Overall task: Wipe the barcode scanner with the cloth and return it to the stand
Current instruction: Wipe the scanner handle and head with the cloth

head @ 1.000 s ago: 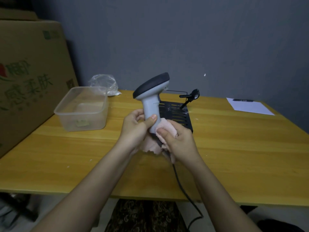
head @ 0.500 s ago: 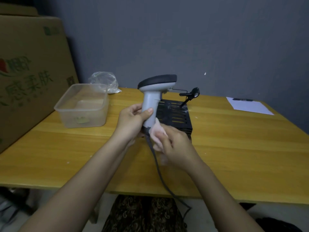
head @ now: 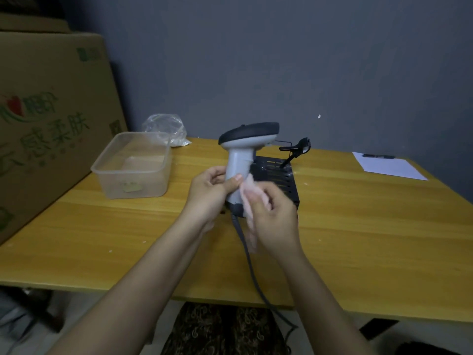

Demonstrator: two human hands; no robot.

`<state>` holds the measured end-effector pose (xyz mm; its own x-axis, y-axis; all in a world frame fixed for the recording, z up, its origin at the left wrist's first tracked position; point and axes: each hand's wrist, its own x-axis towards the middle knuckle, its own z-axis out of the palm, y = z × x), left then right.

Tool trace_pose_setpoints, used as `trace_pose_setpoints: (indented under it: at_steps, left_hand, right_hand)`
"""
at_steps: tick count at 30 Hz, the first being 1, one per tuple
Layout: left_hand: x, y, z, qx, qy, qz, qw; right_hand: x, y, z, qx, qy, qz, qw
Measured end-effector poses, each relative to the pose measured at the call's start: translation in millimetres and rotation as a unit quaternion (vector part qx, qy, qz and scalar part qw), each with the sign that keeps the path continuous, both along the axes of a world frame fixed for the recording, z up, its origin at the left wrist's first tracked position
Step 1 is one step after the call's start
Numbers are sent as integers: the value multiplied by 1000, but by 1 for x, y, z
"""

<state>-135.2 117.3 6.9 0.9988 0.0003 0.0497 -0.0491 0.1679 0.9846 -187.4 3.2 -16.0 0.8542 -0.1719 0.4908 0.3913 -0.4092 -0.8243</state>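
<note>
The barcode scanner is grey-white with a dark top and stands upright above the table's middle. My left hand grips its handle from the left. My right hand presses a pale pink cloth against the handle's lower right side; part of the cloth hangs below my palm. The scanner's grey cable runs down over the table's front edge. Just behind the scanner sits the black stand, with its thin arm and clip sticking up at the back right.
A clear plastic tub sits at the left, with a crumpled plastic bag behind it. A big cardboard box borders the table's left side. White paper with a pen lies at the back right corner.
The scanner's head has turned from tilted left to level, pointing right. My right hand with the cloth moved from under the handle's base to its lower right side. The cable now hangs free.
</note>
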Motion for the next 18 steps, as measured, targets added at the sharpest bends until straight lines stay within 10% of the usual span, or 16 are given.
trace_pose_setpoints:
  at_steps: [4, 10, 18]
  left_hand:
    - [7, 7, -1, -7, 13, -6, 1000]
    - [6, 2, -7, -100, 47, -75, 991]
    - [-3, -2, 0, 18, 5, -111, 994]
  right_hand:
    - [0, -31, -11, -307, -53, 55, 949]
    - [-4, -24, -2, 37, 35, 36, 998]
    - [4, -6, -3, 47, 46, 2, 998]
